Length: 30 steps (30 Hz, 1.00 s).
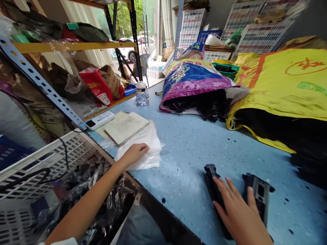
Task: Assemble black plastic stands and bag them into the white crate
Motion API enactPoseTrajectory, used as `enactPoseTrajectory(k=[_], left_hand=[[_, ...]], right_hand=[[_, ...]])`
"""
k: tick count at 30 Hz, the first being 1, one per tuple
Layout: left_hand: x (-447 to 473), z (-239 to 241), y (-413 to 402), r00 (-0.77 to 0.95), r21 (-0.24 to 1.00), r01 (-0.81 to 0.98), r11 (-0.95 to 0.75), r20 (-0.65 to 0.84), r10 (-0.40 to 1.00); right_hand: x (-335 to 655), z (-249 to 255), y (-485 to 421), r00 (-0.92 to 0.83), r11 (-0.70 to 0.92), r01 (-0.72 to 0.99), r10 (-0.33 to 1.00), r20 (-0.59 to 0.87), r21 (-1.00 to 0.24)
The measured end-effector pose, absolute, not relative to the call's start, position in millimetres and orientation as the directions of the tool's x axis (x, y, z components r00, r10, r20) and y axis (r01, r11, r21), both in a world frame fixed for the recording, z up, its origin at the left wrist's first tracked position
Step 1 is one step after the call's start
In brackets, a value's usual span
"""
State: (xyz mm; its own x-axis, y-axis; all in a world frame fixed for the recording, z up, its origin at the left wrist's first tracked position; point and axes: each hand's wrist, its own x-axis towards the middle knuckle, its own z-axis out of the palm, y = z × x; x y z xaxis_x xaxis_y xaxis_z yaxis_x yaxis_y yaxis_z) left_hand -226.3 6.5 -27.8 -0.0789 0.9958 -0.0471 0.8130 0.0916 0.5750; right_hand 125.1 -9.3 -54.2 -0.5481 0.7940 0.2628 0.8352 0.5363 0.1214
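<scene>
On a stack of thin white plastic bags (152, 144) lies my left hand (135, 153), its fingers closed in a pinch at the top sheet. A square, scuffed pale board (127, 127) weighs on the far part of the stack. My right hand (236, 212) has its fingers spread over two black plastic parts. Its fingertips touch the long narrow part (211, 173), and its thumb side is by the wider part with slots (261, 190). The hand covers much of both, so their exact kind cannot be made out.
A blue speckled table (184, 143) carries a clear water bottle (142, 93) and a white power strip (100, 120). Blue-purple (189, 80) and yellow sacks (286, 81) spill black pieces. A white crate (74, 143) of bagged items stands left, below a metal shelf (76, 46).
</scene>
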Motion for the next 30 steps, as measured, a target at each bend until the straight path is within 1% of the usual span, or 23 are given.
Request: enactPoseTrajectory(k=[5,10,12,14,16,17,19,22,24,27,30], left_hand=[[-239,-35,15,-0.165,0.629,0.761,0.156,-0.044,0.985],[-241,-32,18,-0.161,0.658,0.734,0.169,-0.073,0.984],[-239,-29,18,-0.159,0.670,0.722,0.176,-0.086,0.983],[-237,-27,19,-0.171,0.679,0.709,0.191,-0.097,0.981],[-237,-27,20,-0.190,0.688,0.695,0.211,-0.108,0.976],[-237,-27,21,-0.197,0.693,0.686,0.221,-0.114,0.974],[-238,-28,22,-0.200,0.708,0.667,0.232,-0.129,0.971],[-240,-26,21,-0.157,0.745,0.626,0.229,-0.167,0.973],[-241,-24,20,-0.093,0.779,0.590,0.215,-0.198,0.976],[-243,-18,18,-0.017,0.813,0.552,0.186,-0.212,0.977],[-240,-7,15,-0.012,0.825,0.549,0.132,-0.150,0.989]], right_hand=[[125,-63,-6,-0.573,0.597,0.800,0.789,0.221,-0.062],[116,-58,-11,-0.579,0.590,0.786,0.807,0.116,-0.184],[111,-53,-13,-0.530,0.526,0.830,0.847,0.031,-0.185],[106,-47,-13,-0.414,0.397,0.906,0.904,-0.104,-0.148],[103,-38,-11,-0.309,0.282,0.949,0.922,-0.235,-0.140],[102,-34,-9,-0.301,0.261,0.950,0.912,-0.277,-0.174],[98,-25,-7,-0.372,0.273,0.909,0.872,-0.317,-0.315],[80,-12,-5,-0.532,0.314,0.778,0.790,-0.304,-0.544],[60,-5,-3,-0.628,0.365,0.681,0.737,-0.250,-0.634],[30,2,5,-0.739,0.466,0.549,0.659,-0.142,-0.694],[11,6,14,-0.773,0.500,0.480,0.630,-0.078,-0.721]])
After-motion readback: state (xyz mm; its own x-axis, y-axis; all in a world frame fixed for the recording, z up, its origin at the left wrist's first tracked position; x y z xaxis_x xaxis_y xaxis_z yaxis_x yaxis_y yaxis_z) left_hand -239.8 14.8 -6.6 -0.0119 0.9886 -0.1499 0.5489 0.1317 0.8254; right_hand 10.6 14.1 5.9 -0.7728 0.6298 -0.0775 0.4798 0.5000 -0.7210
